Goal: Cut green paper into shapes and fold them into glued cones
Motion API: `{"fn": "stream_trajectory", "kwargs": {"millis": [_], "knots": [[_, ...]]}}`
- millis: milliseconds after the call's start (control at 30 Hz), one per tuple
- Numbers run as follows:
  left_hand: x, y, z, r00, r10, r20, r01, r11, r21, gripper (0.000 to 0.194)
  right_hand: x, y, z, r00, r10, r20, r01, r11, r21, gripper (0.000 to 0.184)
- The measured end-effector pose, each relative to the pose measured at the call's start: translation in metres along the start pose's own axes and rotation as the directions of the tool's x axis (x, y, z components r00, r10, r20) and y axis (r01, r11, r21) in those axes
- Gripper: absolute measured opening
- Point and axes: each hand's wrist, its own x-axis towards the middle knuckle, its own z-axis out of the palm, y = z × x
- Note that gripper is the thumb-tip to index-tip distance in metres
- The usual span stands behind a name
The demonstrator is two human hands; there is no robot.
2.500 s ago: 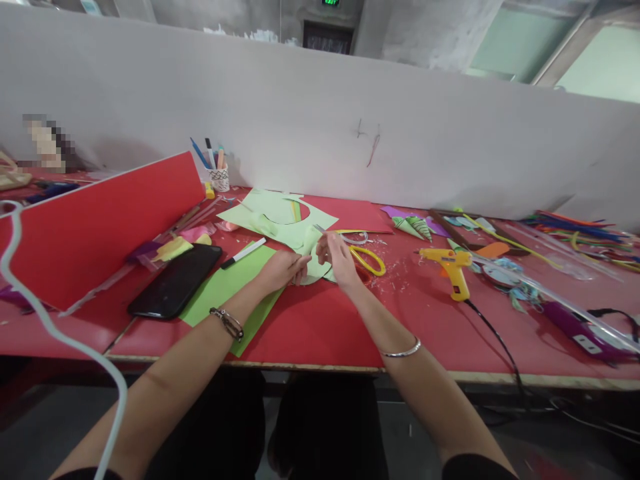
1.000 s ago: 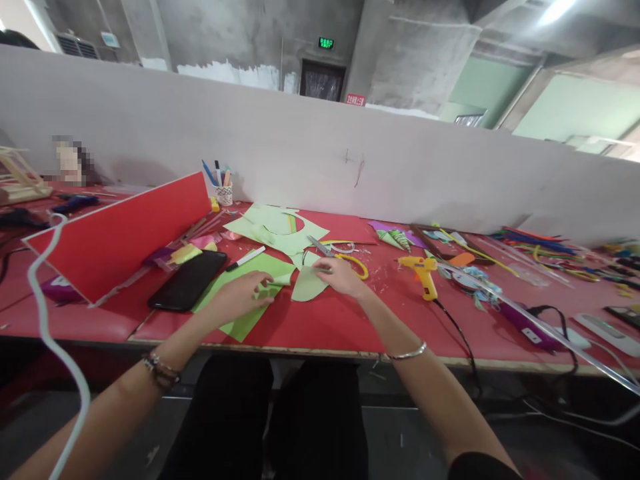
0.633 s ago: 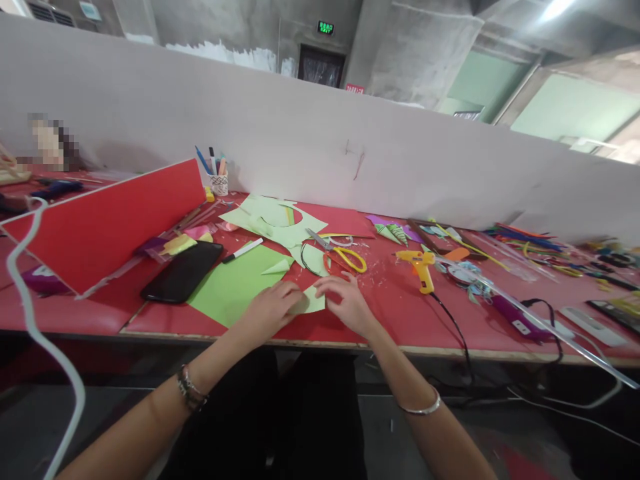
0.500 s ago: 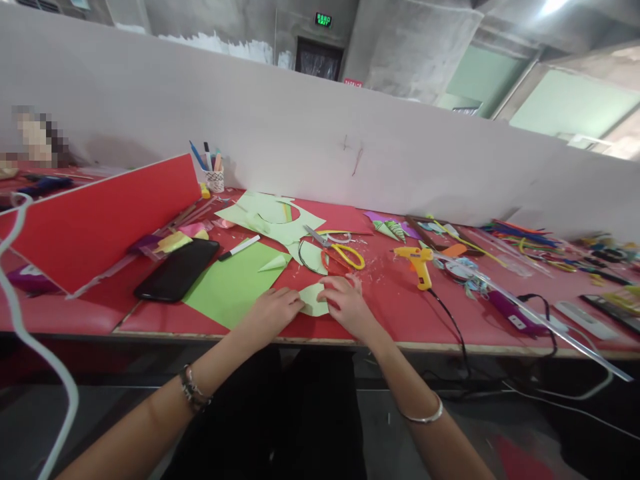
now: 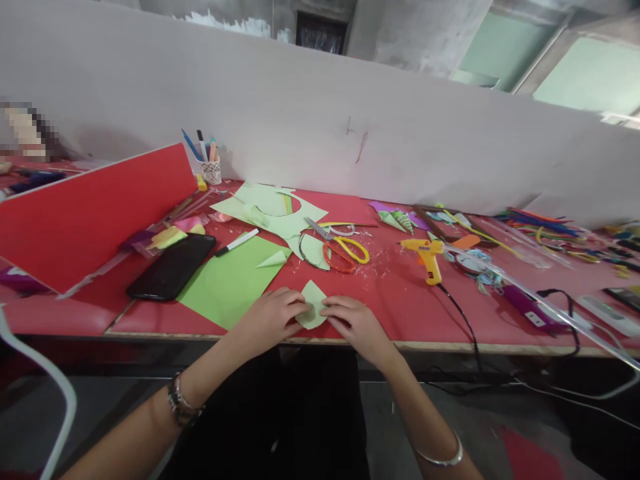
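A small pale green paper piece (image 5: 313, 305) with a pointed top is pinched between my two hands near the table's front edge. My left hand (image 5: 273, 317) grips its left side with thumb and fingers. At its right side my right hand (image 5: 356, 327) holds it the same way. Just beyond lie scissors (image 5: 345, 252) with one yellow and one orange-red handle, partly over a pale green paper cut-out (image 5: 313, 250). A pale green paper cone (image 5: 273, 259) rests on a bright green sheet (image 5: 230, 283) to the left.
Left are a black phone (image 5: 173, 267), a marker (image 5: 237, 243), a red board (image 5: 100, 217) and a pen cup (image 5: 211, 171). Cut paper (image 5: 250, 207) lies behind. On the right are a yellow glue gun (image 5: 425, 258) with its cord, green striped cones (image 5: 397, 221) and a purple power strip (image 5: 535, 310).
The paper piece has been turned or folded so that a point now stands up between my hands. My right hand's fingers have come together on its edge. The view has tilted down slightly.
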Motion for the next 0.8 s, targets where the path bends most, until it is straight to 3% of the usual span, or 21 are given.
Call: {"fn": "stream_trajectory", "kwargs": {"millis": [133, 233, 433, 600, 800], "knots": [[-0.003, 0.003, 0.002, 1.000, -0.012, -0.027, 0.013, 1.000, 0.009, 0.018, -0.002, -0.003, 0.000, 0.999, 0.028, -0.034, -0.027, 0.999, 0.024, 0.020], [-0.002, 0.006, 0.005, 0.997, -0.051, -0.056, 0.050, 0.998, -0.023, 0.025, 0.000, -0.003, -0.003, 0.995, 0.098, -0.027, -0.095, 0.990, 0.106, 0.016], [0.006, 0.006, 0.010, 0.966, -0.254, -0.056, 0.238, 0.950, -0.204, 0.023, 0.004, -0.001, -0.009, 0.978, 0.208, -0.024, -0.199, 0.959, 0.204, 0.012], [0.009, 0.007, 0.011, 0.928, -0.371, -0.016, 0.357, 0.904, -0.235, 0.024, 0.003, -0.002, -0.003, 0.941, 0.313, -0.128, -0.290, 0.942, 0.170, 0.010], [0.006, 0.008, 0.014, 0.902, -0.430, -0.042, 0.409, 0.880, -0.242, 0.027, 0.000, -0.007, 0.002, 0.907, 0.374, -0.196, -0.359, 0.927, 0.108, 0.012]]}}
